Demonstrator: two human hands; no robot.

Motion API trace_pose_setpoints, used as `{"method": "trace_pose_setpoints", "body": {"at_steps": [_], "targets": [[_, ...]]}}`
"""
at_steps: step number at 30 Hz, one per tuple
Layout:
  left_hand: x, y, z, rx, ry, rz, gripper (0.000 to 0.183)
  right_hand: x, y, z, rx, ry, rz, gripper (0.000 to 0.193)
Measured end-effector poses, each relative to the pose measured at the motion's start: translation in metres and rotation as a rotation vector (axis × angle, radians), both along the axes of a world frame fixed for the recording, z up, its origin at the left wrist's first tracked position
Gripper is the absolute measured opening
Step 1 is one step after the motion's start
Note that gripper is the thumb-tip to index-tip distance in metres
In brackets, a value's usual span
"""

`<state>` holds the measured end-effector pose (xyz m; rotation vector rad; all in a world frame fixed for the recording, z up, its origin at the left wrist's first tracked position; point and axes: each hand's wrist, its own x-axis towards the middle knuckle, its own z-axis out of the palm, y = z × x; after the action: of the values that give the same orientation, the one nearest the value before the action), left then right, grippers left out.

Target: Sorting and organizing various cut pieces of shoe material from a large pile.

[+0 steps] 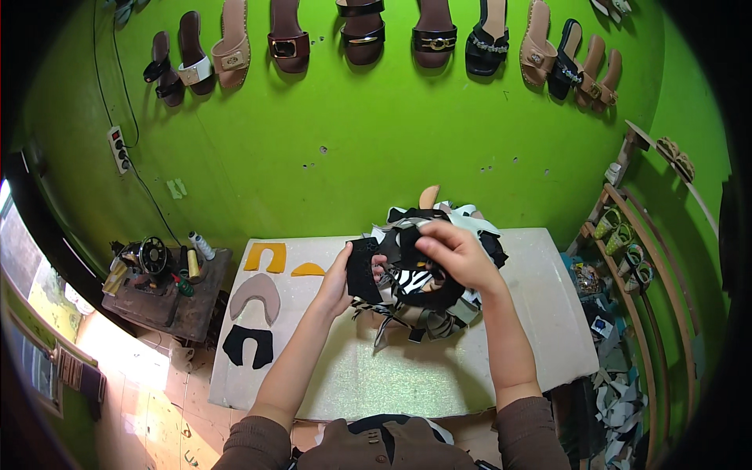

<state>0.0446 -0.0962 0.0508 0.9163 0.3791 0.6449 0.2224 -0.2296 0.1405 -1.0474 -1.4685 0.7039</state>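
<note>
My left hand [337,282] grips a black fabric piece [363,270] by its left edge, held up in front of a heap of scraps [427,321]. Over the heap, my right hand [458,254] is closed, thumb and fingers pinched at a dark scrap [409,244]; whether this belongs to the piece in my left hand, I cannot tell. Black, white, grey and zebra-striped offcuts make up the heap. To the left lie a yellow U-shaped piece [265,257], a yellow half-round piece [308,269], a grey curved piece [255,298] and a black U-shaped piece [248,347].
Everything rests on a pale table [352,376] against a green wall. A sewing machine [153,258] with thread spools stands at the left. On the right are a wooden rack [638,313] with shoes and more scraps [619,407]. Sandals [364,39] hang above.
</note>
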Motion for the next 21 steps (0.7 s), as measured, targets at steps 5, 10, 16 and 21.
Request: {"method": "trace_pose_setpoints", "body": {"at_steps": [5,10,16,21], "targets": [[-0.012,-0.017,0.013,0.007,0.13,-0.08,0.069,-0.019,0.008,-0.007,-0.029,-0.433,0.273,0.021],[-0.017,-0.021,0.012,0.048,0.115,-0.214,0.075,-0.024,0.022,-0.021,0.057,-0.872,-0.163,0.021],[-0.023,-0.023,0.012,0.307,0.252,-0.31,0.026,-0.031,0.026,-0.03,-0.076,-0.802,-0.156,0.029],[-0.029,-0.019,0.011,0.3,0.277,-0.283,0.021,-0.028,0.036,-0.047,0.095,-0.651,-0.146,0.034]]}}
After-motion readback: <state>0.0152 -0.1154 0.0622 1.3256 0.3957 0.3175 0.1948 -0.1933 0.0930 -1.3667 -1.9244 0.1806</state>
